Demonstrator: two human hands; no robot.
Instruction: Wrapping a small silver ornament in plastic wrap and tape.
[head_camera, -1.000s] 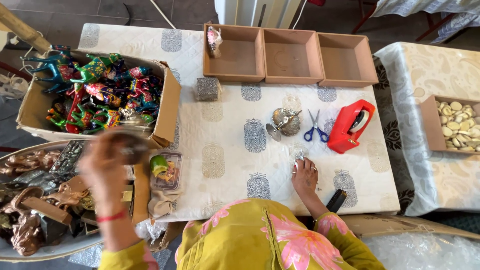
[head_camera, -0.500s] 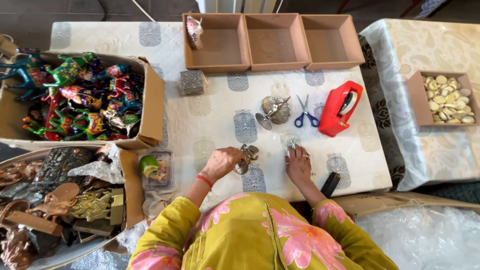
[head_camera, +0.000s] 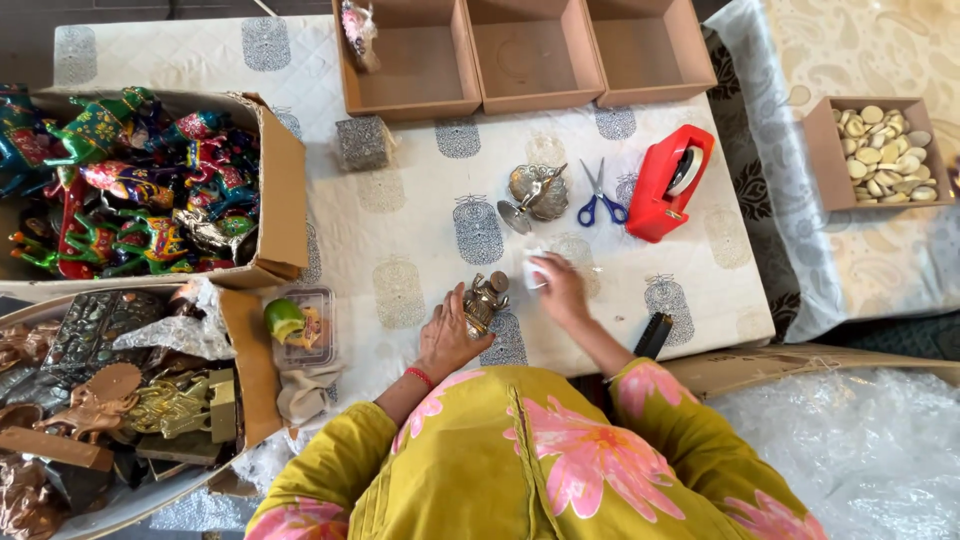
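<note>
Head view only. Against the frame half a second back: left hand (head_camera: 447, 335) has let go of the brass figurine (head_camera: 484, 302) it was carrying in; the piece now sits on the table (head_camera: 420, 220) by the near edge. A second back that hand was out over the boxes at the person's left. Right hand (head_camera: 560, 290) has barely shifted, same spot on the cloth.

Figurine lies between the two hands, just beside the left fingertips (head_camera: 461, 298), on their right. Whether they touch it, cannot tell. Left fingers are spread flat and open, palm down, gripping nothing. Right fingers are curled onto a small clear wrap (head_camera: 534, 270) on the cloth, pinching or pressing it; a firm grip cannot be told. Wrap sits just right of the figurine's top.

Figurine: small, dark brass-bronze, lumpy cast shape with a round knob at the upper end, lying over a printed motif. Detail too small to read.

Around: silver ornament (head_camera: 535, 193) beyond the hands, blue scissors (head_camera: 600, 198) next to it, red tape dispenser (head_camera: 667, 185) further right. Three open cardboard trays (head_camera: 520, 50) along the far edge. Carton of painted toy animals (head_camera: 130, 180) on the left. Black comb (head_camera: 652, 334) at the near edge, by the right forearm.
</note>
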